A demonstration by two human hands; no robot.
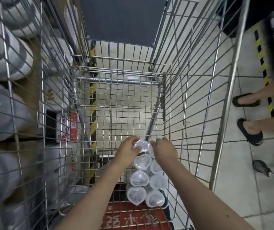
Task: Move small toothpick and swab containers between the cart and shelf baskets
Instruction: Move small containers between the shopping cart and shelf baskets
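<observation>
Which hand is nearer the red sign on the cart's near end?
Left. The left hand sits nearly above the red sign; the right hand lies farther right.

Left hand [127,147] and right hand [163,149] reach forward, fingers curled.

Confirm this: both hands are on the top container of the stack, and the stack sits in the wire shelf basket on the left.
Not quite. The head view shows the left hand and right hand both gripping the top container, but the stack of containers sits inside the shopping cart, not in the wire shelf basket on the left.
</observation>
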